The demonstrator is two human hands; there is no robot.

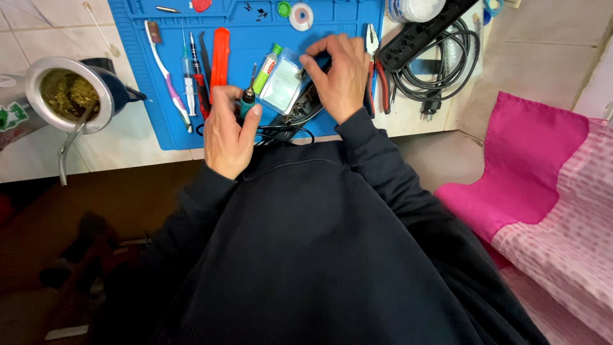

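**Two hands at a blue mat on a tiled tabletop**

Nearest the camera lay the person's dark sweater, with a pink cushion (511,160) and a pink patterned cloth (562,249) off to the right and a dim brown floor to the left. Beyond that ran a pale tiled tabletop (128,137) carrying a blue mat (147,76).

At the mat's near edge, the left hand (228,128) was closed round a teal-handled soldering iron (247,99), its tip pointing away from the body. Just right of it, the right hand (341,76) curled over a dark device (300,108), fingers bent down on its top; a clear plastic case (281,86) lay between the two hands, touching the device. A black cable (287,132) looped at the mat's edge beneath them.

Farther left on the mat lay a toothbrush (165,73), a syringe (188,83) and an orange tool (220,57). Pliers (377,70) lay just right of the right hand, with a power strip (428,32) and coiled cord (440,73) beyond. At the far left stood a metal cup (67,92) of green herb with a straw.
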